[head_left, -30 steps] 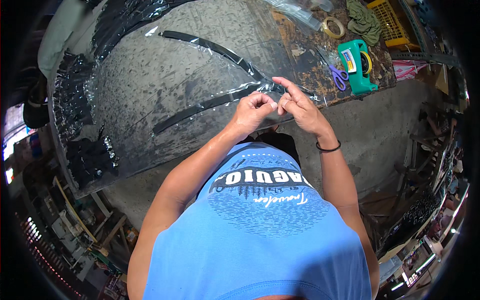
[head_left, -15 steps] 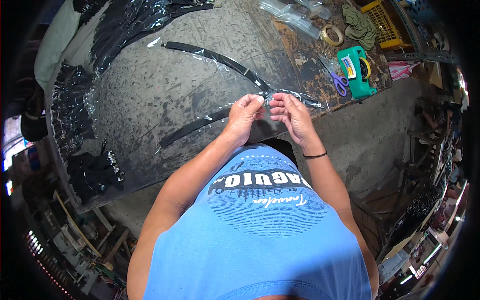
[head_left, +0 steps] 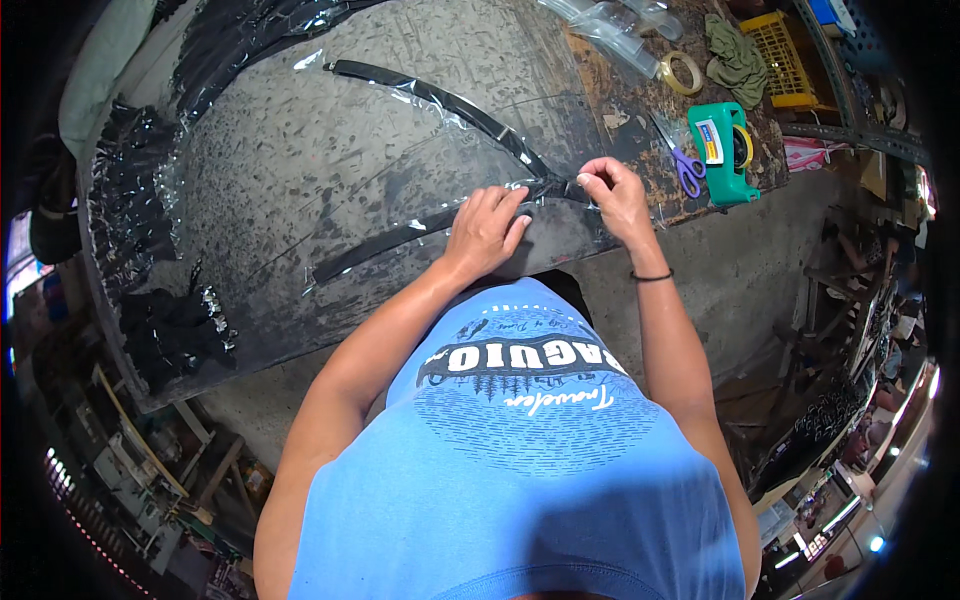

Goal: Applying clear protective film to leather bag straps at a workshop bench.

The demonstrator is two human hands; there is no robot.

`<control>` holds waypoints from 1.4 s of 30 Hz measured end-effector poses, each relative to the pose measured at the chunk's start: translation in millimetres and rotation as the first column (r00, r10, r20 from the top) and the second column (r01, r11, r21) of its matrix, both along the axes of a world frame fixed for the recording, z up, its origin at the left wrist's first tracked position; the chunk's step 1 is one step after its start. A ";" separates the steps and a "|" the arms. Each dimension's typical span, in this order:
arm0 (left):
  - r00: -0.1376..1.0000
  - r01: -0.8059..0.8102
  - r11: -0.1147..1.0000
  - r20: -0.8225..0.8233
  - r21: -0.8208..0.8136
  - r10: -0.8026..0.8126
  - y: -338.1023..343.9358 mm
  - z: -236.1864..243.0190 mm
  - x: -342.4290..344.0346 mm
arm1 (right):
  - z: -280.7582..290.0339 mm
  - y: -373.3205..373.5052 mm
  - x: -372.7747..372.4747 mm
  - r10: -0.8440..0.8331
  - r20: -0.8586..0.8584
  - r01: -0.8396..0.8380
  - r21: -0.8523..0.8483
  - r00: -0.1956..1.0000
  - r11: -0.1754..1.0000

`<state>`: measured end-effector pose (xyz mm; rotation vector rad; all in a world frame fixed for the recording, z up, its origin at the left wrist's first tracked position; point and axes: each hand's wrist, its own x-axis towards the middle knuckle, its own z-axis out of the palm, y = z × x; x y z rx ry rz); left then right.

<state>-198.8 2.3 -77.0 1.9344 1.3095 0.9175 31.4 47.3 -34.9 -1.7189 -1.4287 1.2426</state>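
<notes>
Black suspenders (head_left: 435, 93) lie on the grey table in clear plastic sleeves, their two long straps meeting in a fork at the right. My left hand (head_left: 485, 230) rests on the lower strap (head_left: 385, 236) near the fork, fingers stretched out and holding nothing. Just right of the fork, the thumb and forefinger of my right hand (head_left: 622, 203) pinch at the short wrapped end. The fingers partly hide that end, so whether they grip strap or only plastic is unclear.
To the right lie purple-handled scissors (head_left: 688, 172), a green tape dispenser (head_left: 720, 150), a tape roll (head_left: 681, 73) and clear plastic sleeves (head_left: 610, 35). More wrapped black straps (head_left: 140, 200) are heaped along the table's left side. A yellow crate (head_left: 777, 60) stands beyond a crumpled cloth (head_left: 737, 60).
My hands were close together, fingertips at the fork. The right hand has moved right to the wrapped end, and the left has flattened onto the lower strap. The view has shifted slightly.
</notes>
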 end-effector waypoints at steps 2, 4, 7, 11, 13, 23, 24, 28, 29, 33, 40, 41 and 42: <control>0.963 0.161 0.976 -0.242 0.147 -0.122 8.5 -10.9 -0.7 | -7.1 10.4 6.2 0.073 -0.002 -0.073 -0.010 0.997 0.997; 0.952 0.178 0.968 -0.281 0.175 -0.124 15.5 -19.6 3.9 | -14.9 19.6 7.2 0.130 0.012 -0.130 -0.037 0.991 0.991; 0.922 0.209 0.968 -0.359 0.136 -0.148 21.4 -28.1 9.0 | -23.8 28.5 6.9 0.207 0.086 -0.203 -0.049 0.975 0.978; 0.892 0.228 0.964 -0.425 0.136 -0.151 25.9 -33.2 10.0 | -32.0 36.6 2.2 0.327 0.087 -0.316 -0.118 0.941 0.941; 0.874 0.241 0.964 -0.457 0.109 -0.167 27.4 -33.7 9.4 | -34.9 38.7 -1.1 0.387 0.113 -0.374 -0.118 0.915 0.920; 0.875 0.238 0.968 -0.451 0.079 -0.178 28.7 -31.6 7.8 | -48.9 42.9 -13.5 0.462 0.193 -0.451 -0.099 0.866 0.887; 0.875 0.245 0.967 -0.445 0.070 -0.190 28.4 -32.0 7.6 | -50.0 42.9 -14.2 0.468 0.205 -0.456 -0.106 0.860 0.884; 0.886 0.233 0.968 -0.431 0.090 -0.173 28.8 -35.3 7.7 | -52.7 42.8 -16.4 0.481 0.250 -0.466 -0.122 0.840 0.876; 0.888 0.231 0.969 -0.426 0.090 -0.172 28.7 -36.1 7.8 | -52.9 42.8 -16.8 0.485 0.235 -0.474 -0.103 0.842 0.874; 0.890 0.235 0.968 -0.419 0.085 -0.179 28.5 -38.3 7.6 | -53.0 41.9 -18.4 0.491 0.265 -0.487 -0.087 0.830 0.869; 0.903 0.213 0.971 -0.401 0.109 -0.153 28.0 -38.7 7.9 | -55.5 37.0 -21.7 0.473 0.336 -0.483 -0.061 0.814 0.874; 0.901 0.215 0.971 -0.406 0.107 -0.155 28.1 -38.6 7.7 | -56.1 35.9 -22.1 0.474 0.336 -0.483 -0.062 0.814 0.873; 0.896 0.226 0.969 -0.410 0.097 -0.168 28.1 -38.5 7.4 | -56.8 34.4 -22.7 0.465 0.360 -0.488 -0.029 0.809 0.872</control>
